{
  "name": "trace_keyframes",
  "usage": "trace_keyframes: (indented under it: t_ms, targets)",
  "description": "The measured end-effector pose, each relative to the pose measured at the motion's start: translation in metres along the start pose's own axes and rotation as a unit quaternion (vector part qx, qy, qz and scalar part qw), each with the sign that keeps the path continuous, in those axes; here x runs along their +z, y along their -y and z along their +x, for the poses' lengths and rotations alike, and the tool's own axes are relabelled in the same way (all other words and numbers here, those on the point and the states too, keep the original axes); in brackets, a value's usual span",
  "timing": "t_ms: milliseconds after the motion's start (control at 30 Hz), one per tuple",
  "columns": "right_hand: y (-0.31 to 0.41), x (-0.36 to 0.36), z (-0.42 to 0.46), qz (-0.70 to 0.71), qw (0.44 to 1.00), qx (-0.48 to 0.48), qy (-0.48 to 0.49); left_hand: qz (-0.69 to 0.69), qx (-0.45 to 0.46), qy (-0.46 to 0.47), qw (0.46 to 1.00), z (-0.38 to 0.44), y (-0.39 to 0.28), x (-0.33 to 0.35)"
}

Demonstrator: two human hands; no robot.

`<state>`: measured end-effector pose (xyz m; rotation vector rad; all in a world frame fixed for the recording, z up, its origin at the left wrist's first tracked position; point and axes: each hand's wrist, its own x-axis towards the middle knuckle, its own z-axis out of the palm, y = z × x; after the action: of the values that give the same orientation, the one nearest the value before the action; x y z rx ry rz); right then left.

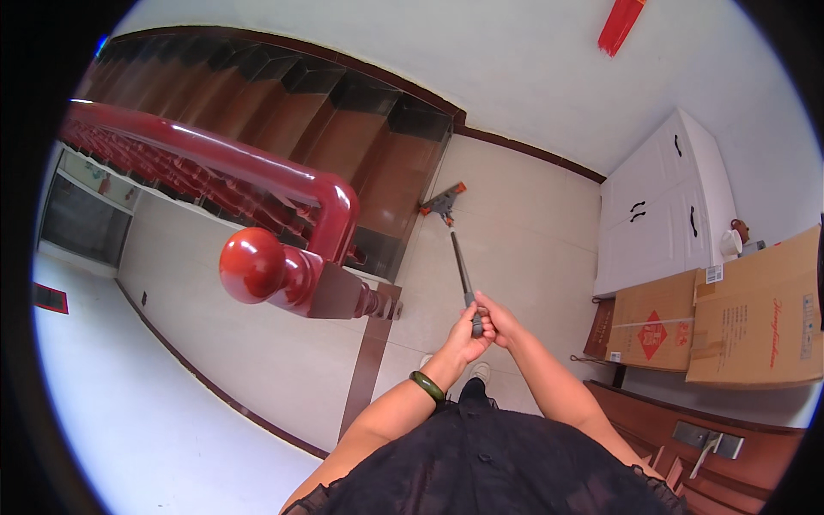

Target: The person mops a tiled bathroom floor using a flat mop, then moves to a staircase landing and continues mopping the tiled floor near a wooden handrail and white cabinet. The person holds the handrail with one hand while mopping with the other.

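My left hand (pixel 463 340) and my right hand (pixel 501 320) are close together, both wrapped around the grey grip (pixel 477 326) of a long-handled floor cleaning tool. From them its thin dark pole (pixel 461 261) runs away from me to a wide grey head (pixel 441 203) with orange ends. That head rests on the pale tiled floor (pixel 515 193), beside the foot of the staircase (pixel 393 174). Whether it carries a brush, a pad or a rubber blade cannot be made out. A dark green bangle (pixel 427 386) circles my left wrist.
To my left a red banister (pixel 257 154) ends in a newel post with a round ball top (pixel 252 265). A white cabinet (pixel 650 212) stands at the right, with cardboard boxes (pixel 653 322) nearer me. Lower right is a brown door (pixel 644 418) with a metal handle (pixel 705 454).
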<state>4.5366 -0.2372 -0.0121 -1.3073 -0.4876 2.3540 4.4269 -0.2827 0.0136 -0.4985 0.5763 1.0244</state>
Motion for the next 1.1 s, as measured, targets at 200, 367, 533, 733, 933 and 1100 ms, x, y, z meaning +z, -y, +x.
trace_keyframes:
  t_ms: [200, 367, 533, 733, 933, 1100]
  targets:
    - [0.002, 0.015, 0.004, 0.193, 0.976, 0.055, -0.083, 0.699, 0.036, 0.039, 0.713, -0.124, -0.049, 0.049]
    - [-0.023, 0.0, -0.019, 0.126, 0.981, 0.044, -0.141, 0.709, 0.482, 0.104, 0.505, -0.3, -0.094, 0.1]
    - [-0.031, 0.007, -0.036, -0.071, 0.979, 0.026, -0.187, 0.667, 0.737, -0.073, 0.082, -0.36, -0.156, 0.149]
    - [-0.03, 0.037, -0.015, -0.129, 0.973, 0.017, -0.19, 0.703, 0.691, -0.135, 0.102, -0.313, -0.186, 0.146]
    - [-0.004, 0.044, 0.055, -0.176, 0.966, -0.012, -0.187, 0.668, 0.713, -0.147, 0.153, -0.298, -0.195, 0.137]
    - [0.065, 0.026, 0.134, -0.148, 0.971, -0.009, -0.185, 0.675, 0.705, -0.156, 0.153, -0.294, -0.198, 0.14]
